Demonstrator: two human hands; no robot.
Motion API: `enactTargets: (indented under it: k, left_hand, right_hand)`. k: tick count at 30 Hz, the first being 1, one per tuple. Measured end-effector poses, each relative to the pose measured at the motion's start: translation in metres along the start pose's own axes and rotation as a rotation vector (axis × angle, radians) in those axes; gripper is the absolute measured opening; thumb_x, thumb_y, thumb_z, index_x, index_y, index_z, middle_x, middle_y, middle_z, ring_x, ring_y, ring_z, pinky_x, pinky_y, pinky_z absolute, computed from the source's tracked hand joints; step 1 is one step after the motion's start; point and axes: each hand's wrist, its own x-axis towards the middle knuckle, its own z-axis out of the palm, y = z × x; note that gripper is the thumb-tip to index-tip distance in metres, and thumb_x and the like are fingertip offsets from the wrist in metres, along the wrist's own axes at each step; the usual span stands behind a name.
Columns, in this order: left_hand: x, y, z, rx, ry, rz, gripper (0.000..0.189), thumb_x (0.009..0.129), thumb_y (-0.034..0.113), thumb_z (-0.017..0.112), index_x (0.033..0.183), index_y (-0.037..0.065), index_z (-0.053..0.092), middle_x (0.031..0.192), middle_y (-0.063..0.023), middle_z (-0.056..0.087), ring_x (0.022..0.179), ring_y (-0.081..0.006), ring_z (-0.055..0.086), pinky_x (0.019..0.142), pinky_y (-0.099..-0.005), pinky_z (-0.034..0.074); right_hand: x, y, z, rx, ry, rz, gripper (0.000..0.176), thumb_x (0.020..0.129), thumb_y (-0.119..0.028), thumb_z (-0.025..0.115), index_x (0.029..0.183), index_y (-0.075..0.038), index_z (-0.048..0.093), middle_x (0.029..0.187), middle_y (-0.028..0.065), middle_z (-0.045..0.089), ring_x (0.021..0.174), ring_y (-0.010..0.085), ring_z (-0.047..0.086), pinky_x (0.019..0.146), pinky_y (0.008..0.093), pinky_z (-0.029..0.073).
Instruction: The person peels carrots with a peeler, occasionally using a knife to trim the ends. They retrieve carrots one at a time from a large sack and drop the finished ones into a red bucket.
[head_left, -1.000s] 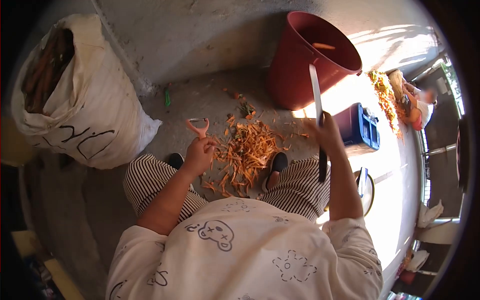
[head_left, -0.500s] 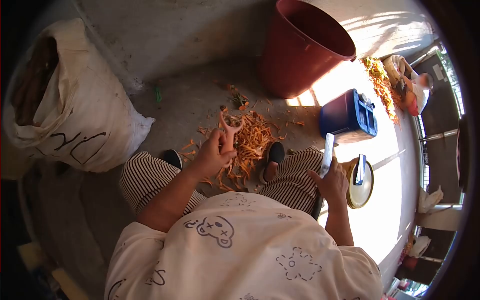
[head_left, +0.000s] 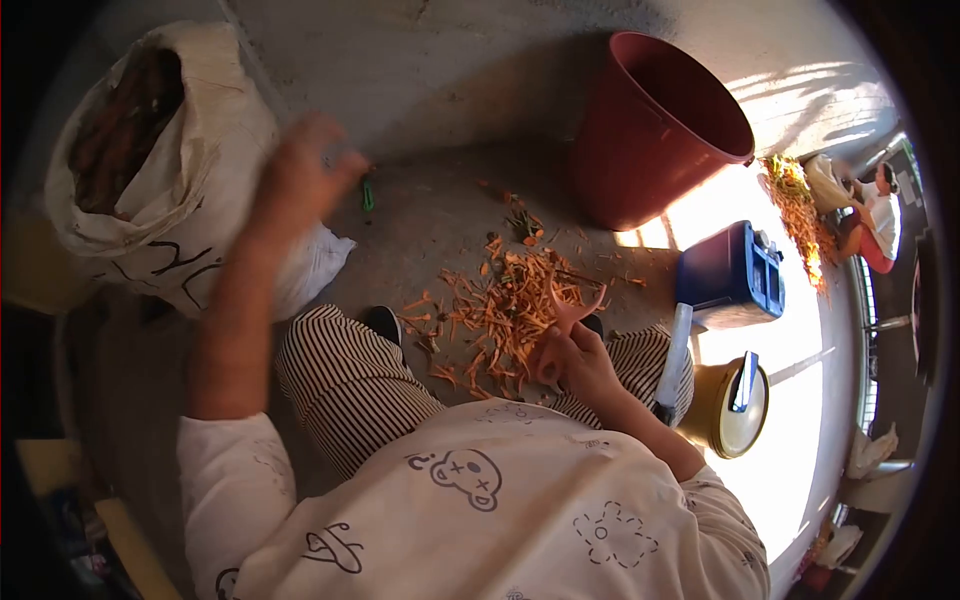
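Observation:
My right hand [head_left: 585, 368] is closed around a pale, peeled, forked carrot [head_left: 568, 316], its prongs pointing up over the peelings. Against my striped trouser leg, beside the right forearm, rests a knife [head_left: 675, 350] with its blade upward; the forearm is close to its handle. My left hand [head_left: 308, 172] is raised near the white sack [head_left: 235, 110], blurred by motion, with thumb and fingers apart and nothing visible between them. Dark reddish-brown roots [head_left: 125, 130] show inside the sack's mouth. Orange peelings [head_left: 500, 310] lie heaped on the floor between my feet.
A large red bucket [head_left: 635, 150] stands against the wall. To the right are a blue jerrycan [head_left: 735, 275] and a round lidded tub [head_left: 715, 425] with a phone [head_left: 745, 380] on top. Farther off, another person [head_left: 880, 215] sits by a heap of peelings [head_left: 795, 210].
The forked carrot has passed from my left hand to my right. The knife has left my right hand for my leg. My left hand has swung up and left toward the sack.

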Motion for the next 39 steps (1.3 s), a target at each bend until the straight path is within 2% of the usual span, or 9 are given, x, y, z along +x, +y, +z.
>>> enactTargets:
  k: [3,6,7,11,16,29,31,34,39]
  left_hand:
    - [0.067,-0.13,-0.11,0.738,0.61,0.103,0.02,0.077,0.013,0.05,0.095,0.004,0.054,0.095,-0.0139,0.054,0.087,-0.0308,0.052,0.077,-0.0355,0.041]
    - [0.051,-0.163,-0.17,0.957,0.204,-0.477,0.031,0.079,0.021,0.049,0.11,0.015,0.051,0.112,-0.0106,0.05,0.103,-0.0275,0.047,0.084,-0.0367,0.038]
    - [0.026,-0.275,-0.18,1.158,0.124,-0.205,0.038,0.081,0.029,0.044,0.117,0.015,0.046,0.119,-0.0119,0.046,0.11,-0.0265,0.043,0.088,-0.0389,0.036]
    - [0.017,-0.264,-0.178,1.011,-0.034,-1.112,0.048,0.081,0.035,0.043,0.125,0.019,0.035,0.125,-0.0117,0.04,0.116,-0.0316,0.035,0.095,-0.0418,0.029]
    - [0.005,-0.22,-0.191,1.154,0.097,-0.858,0.048,0.085,0.042,0.032,0.115,0.007,0.044,0.119,-0.0169,0.043,0.104,-0.0363,0.045,0.084,-0.0442,0.038]
    - [0.008,-0.125,-0.213,1.127,0.32,-0.911,0.045,0.086,0.041,0.037,0.101,0.003,0.055,0.099,-0.0175,0.056,0.092,-0.032,0.054,0.076,-0.0397,0.042]
    - [-0.004,-0.071,-0.184,0.958,0.473,-0.754,0.045,0.086,0.041,0.038,0.099,0.003,0.057,0.096,-0.0176,0.058,0.09,-0.0313,0.055,0.075,-0.039,0.043]
    - [-0.033,0.005,-0.082,0.486,0.684,0.073,0.029,0.087,0.027,0.044,0.089,0.002,0.058,0.078,-0.0145,0.06,0.069,-0.0254,0.057,0.061,-0.0344,0.043]
    - [-0.081,0.068,0.078,-0.018,0.21,0.148,0.017,0.076,0.013,0.056,0.064,0.005,0.047,0.061,-0.0091,0.045,0.053,-0.0271,0.048,0.047,-0.0363,0.038]
  right_hand:
    - [-0.007,-0.005,0.0,-0.109,0.072,-0.028,0.02,0.087,-0.019,0.043,0.088,0.001,0.048,0.069,0.0049,0.057,0.06,0.0087,0.054,0.049,0.0193,0.041]
    - [-0.009,-0.005,-0.001,-0.137,0.061,-0.037,0.019,0.087,-0.018,0.042,0.087,0.0,0.047,0.067,0.0049,0.057,0.058,0.0082,0.053,0.049,0.0194,0.041]
    - [-0.009,-0.004,-0.001,-0.138,0.047,-0.033,0.018,0.087,-0.018,0.042,0.087,0.0,0.047,0.067,0.0048,0.057,0.057,0.0081,0.052,0.049,0.0194,0.041]
    - [-0.009,-0.003,-0.005,-0.12,0.005,-0.054,0.018,0.088,-0.017,0.041,0.086,0.0,0.047,0.066,0.0046,0.057,0.056,0.0078,0.051,0.049,0.0205,0.04]
    - [-0.009,-0.004,-0.008,-0.186,0.029,-0.007,0.02,0.088,-0.018,0.04,0.084,0.0,0.046,0.064,0.0037,0.056,0.054,0.0074,0.049,0.048,0.0214,0.04]
    - [0.0,-0.011,-0.005,0.038,0.076,0.042,0.018,0.086,-0.018,0.043,0.089,-0.001,0.048,0.065,0.0043,0.053,0.053,0.0095,0.049,0.046,0.0216,0.038]
    - [0.009,-0.015,-0.001,0.156,0.057,0.137,0.02,0.085,-0.019,0.045,0.092,-0.001,0.049,0.065,0.0045,0.053,0.051,0.0094,0.048,0.044,0.0224,0.036]
    - [0.028,-0.031,0.015,0.212,-0.091,0.268,0.028,0.083,-0.025,0.048,0.099,-0.001,0.047,0.069,0.006,0.053,0.049,0.0093,0.046,0.041,0.022,0.032]
    - [0.073,-0.022,0.028,0.67,-0.186,0.266,0.043,0.083,-0.032,0.049,0.112,-0.002,0.038,0.081,0.0108,0.054,0.052,0.0107,0.048,0.041,0.0227,0.034]
